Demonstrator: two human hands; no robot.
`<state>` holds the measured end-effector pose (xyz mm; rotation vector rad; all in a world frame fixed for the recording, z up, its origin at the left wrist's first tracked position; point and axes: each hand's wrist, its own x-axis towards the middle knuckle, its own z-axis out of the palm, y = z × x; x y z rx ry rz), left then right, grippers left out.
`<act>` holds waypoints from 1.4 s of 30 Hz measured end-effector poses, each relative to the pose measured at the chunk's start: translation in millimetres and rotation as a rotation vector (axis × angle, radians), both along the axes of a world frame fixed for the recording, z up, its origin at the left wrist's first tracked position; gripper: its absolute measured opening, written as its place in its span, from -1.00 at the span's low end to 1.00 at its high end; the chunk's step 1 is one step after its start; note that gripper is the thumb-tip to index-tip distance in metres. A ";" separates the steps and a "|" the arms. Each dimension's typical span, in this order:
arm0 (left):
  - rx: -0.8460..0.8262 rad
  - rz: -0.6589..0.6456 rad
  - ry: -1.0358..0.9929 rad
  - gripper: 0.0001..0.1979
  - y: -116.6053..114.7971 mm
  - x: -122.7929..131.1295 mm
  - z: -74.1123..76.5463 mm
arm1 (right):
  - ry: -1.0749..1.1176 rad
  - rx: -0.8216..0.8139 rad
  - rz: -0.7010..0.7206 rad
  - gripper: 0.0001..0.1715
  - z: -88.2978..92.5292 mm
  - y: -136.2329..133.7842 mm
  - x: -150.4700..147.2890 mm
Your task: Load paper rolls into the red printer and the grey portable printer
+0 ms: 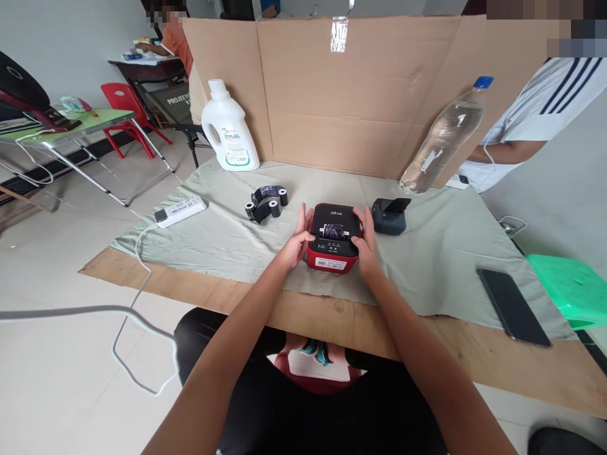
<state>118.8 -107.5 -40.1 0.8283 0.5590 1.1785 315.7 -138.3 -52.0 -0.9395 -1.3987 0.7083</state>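
A small black-and-red device point(333, 237), by its look a label printer, rests on the cloth straight in front of me. A dark shiny film with white ends shows in its top, and a white sticker is on its red front. My left hand point(300, 240) grips its left side, thumb on the top edge. On the opposite side my right hand point(366, 243) holds it the same way. Just right of it sits a small dark device point(389, 216) with a raised flap. Black ribbon rolls point(266, 203) with white cores lie to the left.
A white jug point(232, 129) and a clear bottle point(443, 142), leaning, stand by the cardboard screen point(336, 95). A power strip point(180, 211) with a cable lies left, a phone point(513, 306) right. A green stool point(569, 287) is beside the table; other people sit beyond.
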 end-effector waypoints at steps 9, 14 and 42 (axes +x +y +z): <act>0.162 -0.045 0.133 0.18 11.4 -3.1 -14.6 | -0.280 0.142 -0.140 -0.52 9.1 4.1 12.1; 0.212 -0.055 0.171 0.05 11.7 -3.5 -17.0 | -0.341 0.147 -0.155 -0.60 13.1 9.5 17.1; 0.792 0.130 0.843 -0.27 -3.7 -9.1 3.6 | -0.700 -0.717 0.034 -0.73 146.1 26.5 35.1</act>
